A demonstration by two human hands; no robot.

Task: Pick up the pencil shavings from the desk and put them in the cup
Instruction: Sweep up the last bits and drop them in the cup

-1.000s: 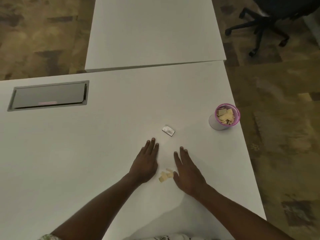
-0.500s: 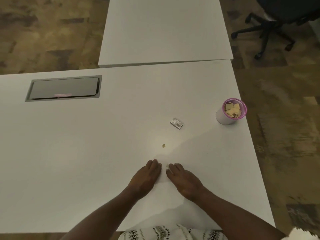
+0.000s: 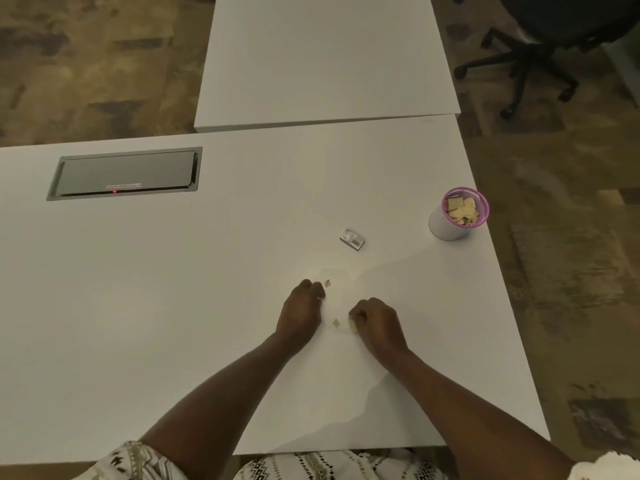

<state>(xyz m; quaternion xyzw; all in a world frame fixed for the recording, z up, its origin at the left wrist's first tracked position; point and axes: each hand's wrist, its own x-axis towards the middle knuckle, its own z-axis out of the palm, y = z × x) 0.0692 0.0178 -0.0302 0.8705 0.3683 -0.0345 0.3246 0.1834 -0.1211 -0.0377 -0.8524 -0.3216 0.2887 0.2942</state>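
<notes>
Small tan pencil shavings lie on the white desk (image 3: 173, 306): one shaving (image 3: 327, 283) just beyond my left hand, another shaving (image 3: 335, 322) between my hands. My left hand (image 3: 302, 311) rests on the desk with its fingers curled in, pinching at something small by its fingertips. My right hand (image 3: 375, 322) is curled too, with pale shavings (image 3: 353, 325) showing at its fingertips. The cup (image 3: 459, 213), white with a pink mesh rim, stands near the desk's right edge and holds several shavings.
A small metal pencil sharpener (image 3: 352, 238) lies between my hands and the cup. A grey cable hatch (image 3: 124, 173) is set into the desk at the left. A second white table (image 3: 325, 57) abuts the far side. An office chair (image 3: 540, 39) stands on the floor at top right.
My hands went from flat on the desk, sweeping together, to curled fists pinching shavings. A few single shavings now lie apart on the desk where a small pile lay.
</notes>
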